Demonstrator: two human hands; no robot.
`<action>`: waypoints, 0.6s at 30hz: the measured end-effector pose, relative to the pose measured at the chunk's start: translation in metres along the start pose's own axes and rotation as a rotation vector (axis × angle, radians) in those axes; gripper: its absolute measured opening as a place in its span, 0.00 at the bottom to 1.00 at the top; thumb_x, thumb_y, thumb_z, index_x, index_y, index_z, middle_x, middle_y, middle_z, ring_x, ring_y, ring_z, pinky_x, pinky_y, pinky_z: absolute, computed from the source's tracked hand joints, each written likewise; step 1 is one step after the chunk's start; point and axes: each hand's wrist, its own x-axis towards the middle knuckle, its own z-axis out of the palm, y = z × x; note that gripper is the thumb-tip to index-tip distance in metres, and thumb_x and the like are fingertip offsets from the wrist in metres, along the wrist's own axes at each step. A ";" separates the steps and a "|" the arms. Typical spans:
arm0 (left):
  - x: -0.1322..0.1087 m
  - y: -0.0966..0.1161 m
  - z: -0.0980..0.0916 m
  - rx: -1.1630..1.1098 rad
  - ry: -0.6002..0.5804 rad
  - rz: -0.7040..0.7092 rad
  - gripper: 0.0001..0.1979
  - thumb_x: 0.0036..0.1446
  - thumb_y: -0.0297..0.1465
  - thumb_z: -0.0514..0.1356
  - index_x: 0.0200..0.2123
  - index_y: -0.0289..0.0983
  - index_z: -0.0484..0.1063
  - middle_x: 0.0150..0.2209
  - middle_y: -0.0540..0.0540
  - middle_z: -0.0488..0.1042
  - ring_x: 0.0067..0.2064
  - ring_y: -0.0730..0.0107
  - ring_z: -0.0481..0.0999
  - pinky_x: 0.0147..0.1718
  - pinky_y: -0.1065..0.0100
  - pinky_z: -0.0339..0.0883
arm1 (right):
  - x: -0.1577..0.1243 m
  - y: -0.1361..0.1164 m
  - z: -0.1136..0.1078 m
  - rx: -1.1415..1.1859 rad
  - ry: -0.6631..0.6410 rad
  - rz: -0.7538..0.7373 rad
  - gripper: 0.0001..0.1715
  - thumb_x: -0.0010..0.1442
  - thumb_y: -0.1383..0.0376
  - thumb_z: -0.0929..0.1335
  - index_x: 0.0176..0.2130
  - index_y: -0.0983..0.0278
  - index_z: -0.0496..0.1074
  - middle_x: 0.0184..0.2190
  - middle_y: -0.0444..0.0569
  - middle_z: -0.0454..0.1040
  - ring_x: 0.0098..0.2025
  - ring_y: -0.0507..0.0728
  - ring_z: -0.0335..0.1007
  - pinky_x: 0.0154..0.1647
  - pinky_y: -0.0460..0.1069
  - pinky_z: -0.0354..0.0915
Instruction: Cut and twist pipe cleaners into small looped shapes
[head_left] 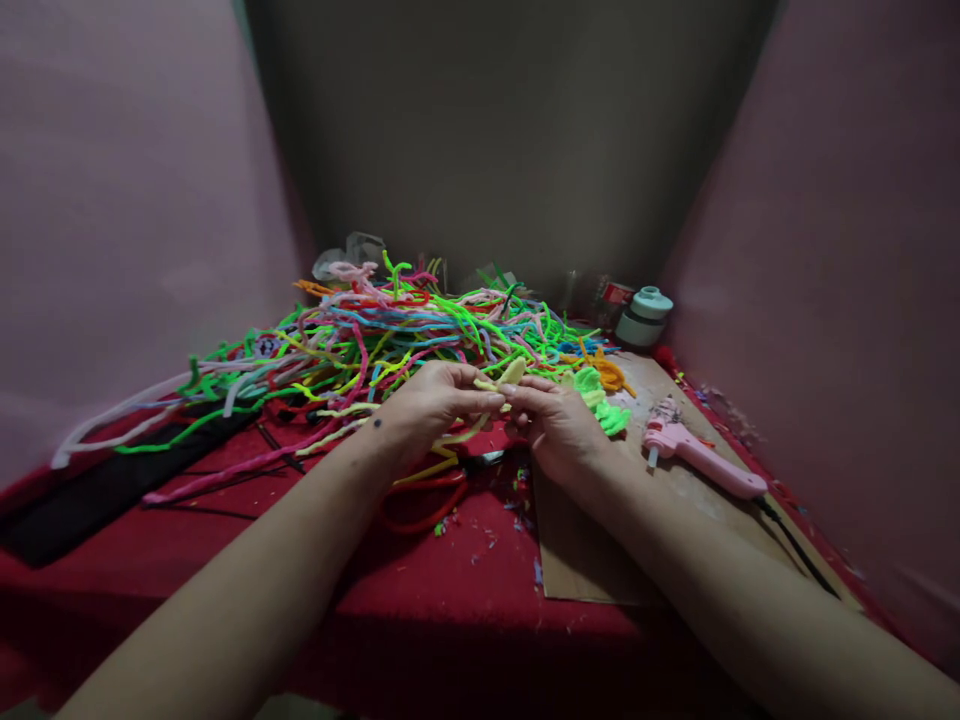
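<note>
Yellow fuzzy stem (514,371) is mid-scene, held above the red surface (450,585). Left hand (435,402): grip pinched onto it. Right hand (561,425): grip same, just beside. Far: multicolored stem pile (450,322). Right: pink glue gun (705,463) on cardboard sheet (574,562).

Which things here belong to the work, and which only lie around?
Probably for the work: pale yellow pipe cleaner, held by left hand and right hand; pipe cleaner pile; scissors; glue gun.

Probably lying around: pale jar; black strip.
</note>
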 end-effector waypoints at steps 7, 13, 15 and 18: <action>-0.003 0.004 0.000 0.078 -0.005 0.038 0.11 0.44 0.36 0.62 0.21 0.33 0.70 0.18 0.50 0.67 0.20 0.78 0.61 0.20 0.73 0.51 | 0.000 -0.003 -0.001 -0.116 -0.013 -0.119 0.08 0.44 0.63 0.71 0.25 0.66 0.72 0.23 0.43 0.69 0.22 0.48 0.57 0.23 0.46 0.54; -0.001 0.003 0.007 0.092 0.059 0.030 0.09 0.43 0.32 0.59 0.17 0.34 0.67 0.14 0.53 0.64 0.17 0.79 0.59 0.19 0.73 0.50 | -0.002 -0.001 -0.003 -0.405 -0.012 -0.313 0.08 0.50 0.62 0.68 0.25 0.65 0.74 0.24 0.44 0.69 0.26 0.50 0.60 0.29 0.47 0.57; 0.001 0.004 0.010 0.079 0.117 -0.011 0.07 0.40 0.29 0.58 0.15 0.34 0.66 0.12 0.53 0.63 0.16 0.79 0.58 0.18 0.73 0.49 | -0.005 -0.003 -0.001 -0.559 0.054 -0.458 0.08 0.50 0.65 0.68 0.23 0.64 0.74 0.22 0.44 0.68 0.27 0.51 0.60 0.32 0.47 0.57; 0.002 0.005 0.012 0.054 0.149 -0.044 0.07 0.38 0.27 0.58 0.13 0.35 0.65 0.11 0.53 0.63 0.15 0.80 0.57 0.17 0.72 0.48 | -0.007 -0.005 0.001 -0.679 0.100 -0.557 0.09 0.52 0.67 0.67 0.22 0.64 0.73 0.22 0.43 0.67 0.28 0.51 0.60 0.33 0.47 0.57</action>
